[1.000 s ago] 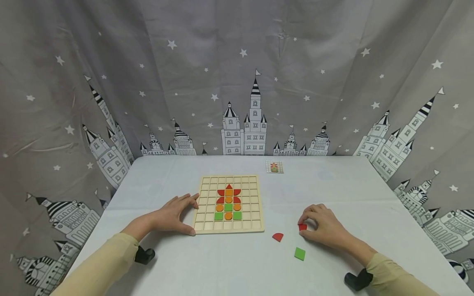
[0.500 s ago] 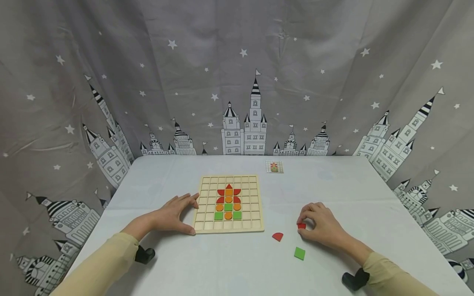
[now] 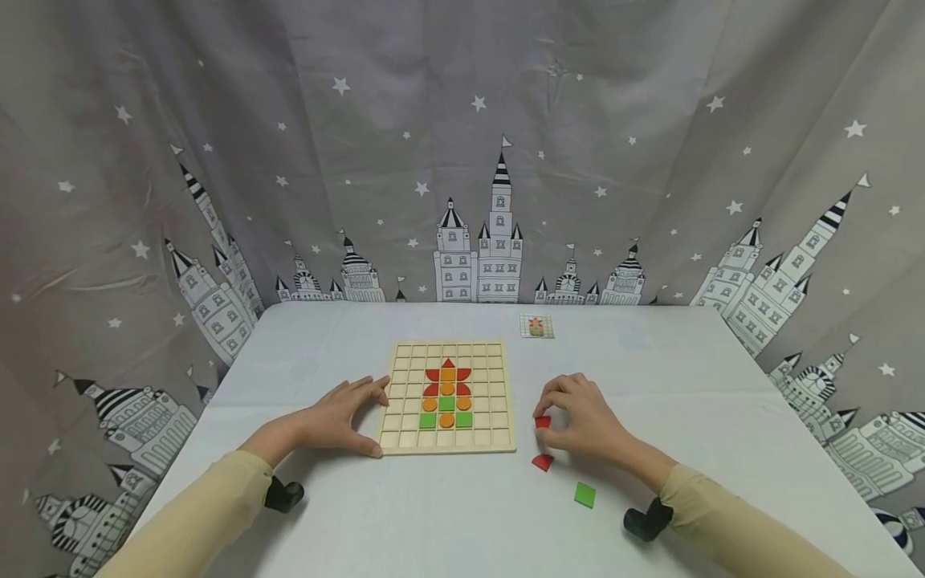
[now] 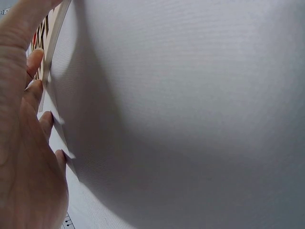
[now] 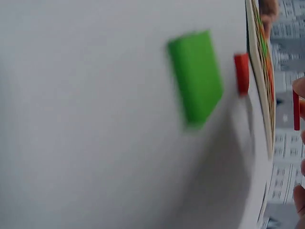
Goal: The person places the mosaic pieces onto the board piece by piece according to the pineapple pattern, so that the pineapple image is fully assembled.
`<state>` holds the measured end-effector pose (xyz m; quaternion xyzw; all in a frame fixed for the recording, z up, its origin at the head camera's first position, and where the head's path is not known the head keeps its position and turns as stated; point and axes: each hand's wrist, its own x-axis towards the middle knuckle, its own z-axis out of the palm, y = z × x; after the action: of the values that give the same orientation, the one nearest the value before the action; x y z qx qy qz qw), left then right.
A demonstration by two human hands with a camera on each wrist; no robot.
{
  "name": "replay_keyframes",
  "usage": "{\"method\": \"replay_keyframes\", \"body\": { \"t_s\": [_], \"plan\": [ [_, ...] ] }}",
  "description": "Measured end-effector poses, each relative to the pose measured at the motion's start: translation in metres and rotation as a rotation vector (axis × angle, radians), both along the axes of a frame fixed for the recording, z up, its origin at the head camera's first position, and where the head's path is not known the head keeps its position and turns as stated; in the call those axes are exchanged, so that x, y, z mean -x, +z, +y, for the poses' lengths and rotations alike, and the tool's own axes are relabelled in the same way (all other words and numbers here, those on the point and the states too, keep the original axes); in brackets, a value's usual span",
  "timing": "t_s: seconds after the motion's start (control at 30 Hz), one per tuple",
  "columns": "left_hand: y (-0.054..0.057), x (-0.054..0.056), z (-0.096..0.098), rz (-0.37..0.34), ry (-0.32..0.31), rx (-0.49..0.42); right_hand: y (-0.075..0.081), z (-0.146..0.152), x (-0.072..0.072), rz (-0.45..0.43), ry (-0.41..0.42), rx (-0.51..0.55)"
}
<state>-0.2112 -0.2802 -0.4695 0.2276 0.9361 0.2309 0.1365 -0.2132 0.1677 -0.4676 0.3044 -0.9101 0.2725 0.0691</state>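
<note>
My right hand (image 3: 581, 421) pinches a small red flat piece (image 3: 543, 421) between thumb and fingertips, just off the right edge of the wooden grid board (image 3: 405, 440). In the right wrist view that red piece (image 5: 296, 109) shows thin and edge-on, clear of the table. My left hand (image 3: 334, 417) lies along the board's left side with thumb and fingers spread, the thumb at the near left corner. On the board, red, orange and green pieces form a symmetrical figure topped by a red triangle (image 3: 448, 364). A red quarter-circle piece (image 3: 543, 461) lies just below my right hand.
A green square piece (image 3: 585, 494) lies on the white table, nearer than the red quarter circle. Toward the back lies a small card (image 3: 536, 326) printed with a similar coloured figure on a grid. Behind the table hangs a grey curtain (image 3: 361, 128) with castles and stars.
My right hand has moved left and slightly away toward the board, carrying the pinched red piece. The left hand keeps its place at the board's left side.
</note>
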Motion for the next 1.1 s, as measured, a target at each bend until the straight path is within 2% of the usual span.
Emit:
{"method": "replay_keyframes", "body": {
  "t_s": [0.33, 0.5, 1.1],
  "plan": [
    [-0.001, 0.000, -0.002, -0.001, -0.002, 0.006, -0.003, -0.071, 0.003, 0.043, 0.146, -0.023],
    [-0.001, 0.001, -0.002, -0.001, -0.007, -0.010, -0.010, -0.093, 0.003, 0.076, 0.163, -0.045],
    [-0.001, 0.002, -0.002, 0.011, -0.016, -0.011, -0.018, -0.108, 0.001, 0.051, 0.131, -0.101]
  ]
}}
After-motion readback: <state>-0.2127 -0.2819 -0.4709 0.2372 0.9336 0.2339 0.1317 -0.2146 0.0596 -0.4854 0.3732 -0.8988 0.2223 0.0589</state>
